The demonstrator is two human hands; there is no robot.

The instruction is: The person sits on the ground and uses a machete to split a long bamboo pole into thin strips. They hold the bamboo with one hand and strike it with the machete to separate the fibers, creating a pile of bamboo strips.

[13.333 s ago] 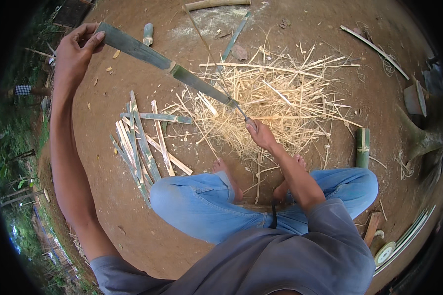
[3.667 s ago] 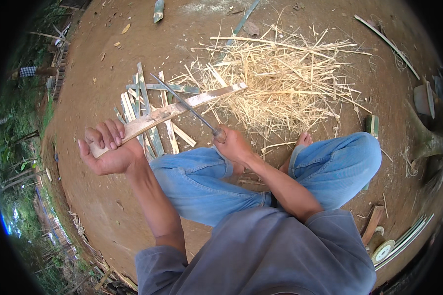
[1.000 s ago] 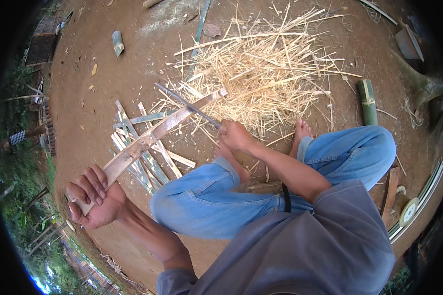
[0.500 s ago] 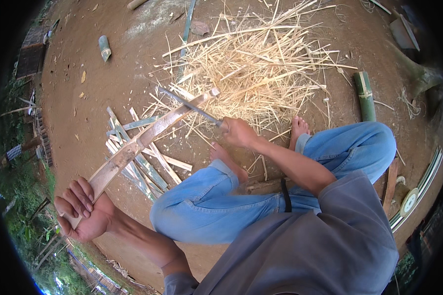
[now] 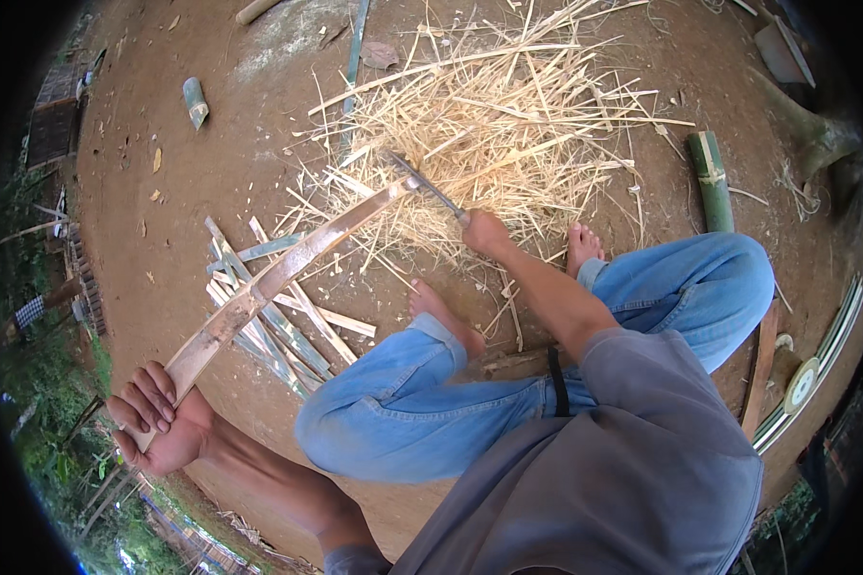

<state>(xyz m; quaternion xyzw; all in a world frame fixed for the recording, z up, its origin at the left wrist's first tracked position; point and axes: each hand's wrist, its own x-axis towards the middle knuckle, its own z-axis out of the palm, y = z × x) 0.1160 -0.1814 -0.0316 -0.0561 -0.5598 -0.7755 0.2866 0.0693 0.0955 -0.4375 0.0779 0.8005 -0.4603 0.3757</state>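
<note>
My left hand [image 5: 166, 420] is wrapped round the lower end of a long split bamboo strip [image 5: 284, 271], its pale inner face turned up. The strip slants up and away to the right. In my right hand [image 5: 484, 233] is the handle end of a knife [image 5: 435, 193] with a dark, narrow blade. The blade crosses the strip's far end, and I cannot tell whether they touch. Beneath and beyond that end lies a heap of pale bamboo shavings [image 5: 489, 125].
Split bamboo pieces [image 5: 273, 316] lie crossed left of my feet. A green bamboo section [image 5: 711, 182] stands at the right, a shorter one [image 5: 195, 103] lies far left. Long strips [image 5: 844, 335] and a round disc [image 5: 801, 385] are at the right edge; a container [image 5: 784, 55] is beyond.
The knife has slid along the strip to its far end, my right hand moving slightly right and up. My left hand keeps its grip, shifted slightly.
</note>
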